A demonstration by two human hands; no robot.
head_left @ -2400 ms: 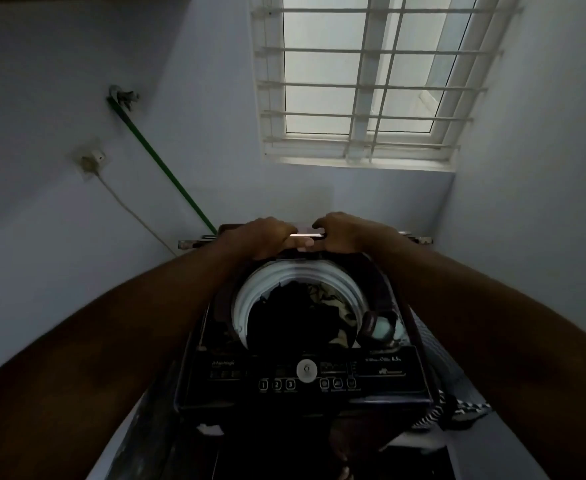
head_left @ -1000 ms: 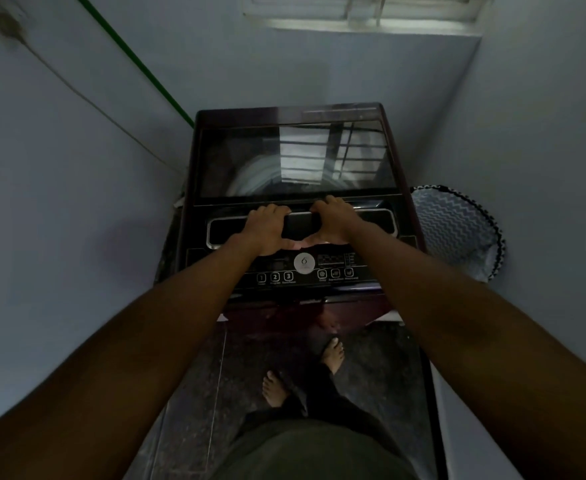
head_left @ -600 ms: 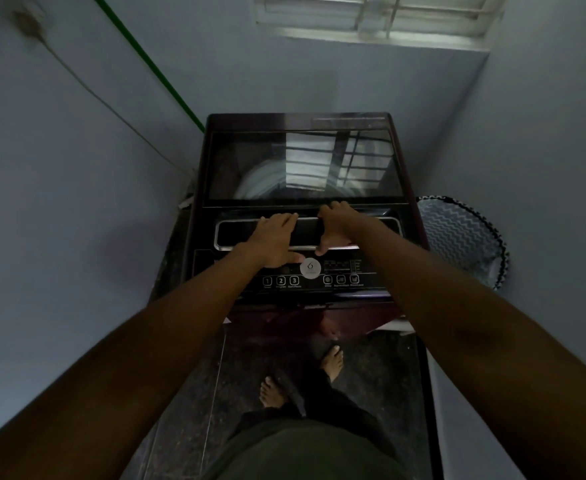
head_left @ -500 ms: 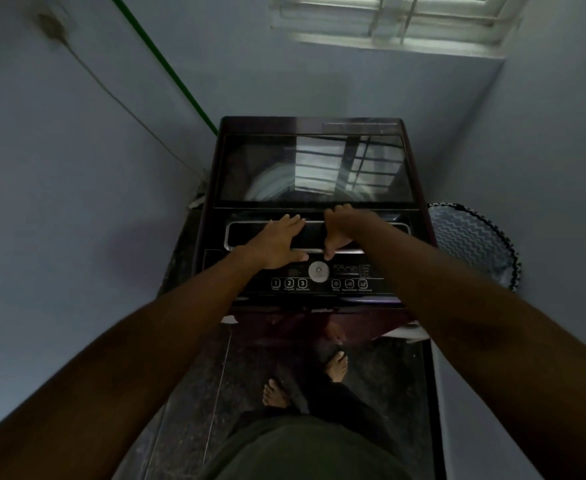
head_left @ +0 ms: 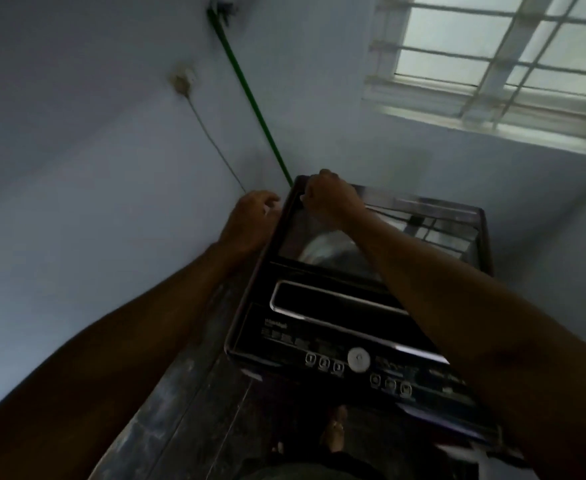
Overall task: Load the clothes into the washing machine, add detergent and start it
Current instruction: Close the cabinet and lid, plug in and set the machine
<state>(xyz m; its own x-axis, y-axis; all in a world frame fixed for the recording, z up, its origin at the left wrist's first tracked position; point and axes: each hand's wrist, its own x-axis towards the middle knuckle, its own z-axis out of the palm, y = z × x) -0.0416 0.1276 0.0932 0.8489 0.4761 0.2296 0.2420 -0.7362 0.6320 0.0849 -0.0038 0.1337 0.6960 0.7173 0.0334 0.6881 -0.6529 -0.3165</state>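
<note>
The dark top-loading washing machine [head_left: 322, 327] stands against the wall with its glass lid [head_left: 433, 244] down; the clothes inside are hidden. Its control panel, with a round silver button [head_left: 358, 359], faces me. My right hand [head_left: 329, 200] is at the back left corner of the lid with its fingers curled. My left hand [head_left: 251, 218] is just beyond the machine's left edge, between the machine and the wall, fingers bent. The frame is blurred, so I cannot tell what either hand holds. No detergent is in view.
A green hose [head_left: 250, 95] runs down the wall to the machine's back left corner. A wall socket [head_left: 182, 79] with a thin cable sits left of it. A barred window [head_left: 492, 57] is at upper right. My bare foot [head_left: 334, 431] stands on the dark floor.
The lid came down over the drum and both hands let go of its front handle. They have now reached to the machine's back left corner, and my head has turned left.
</note>
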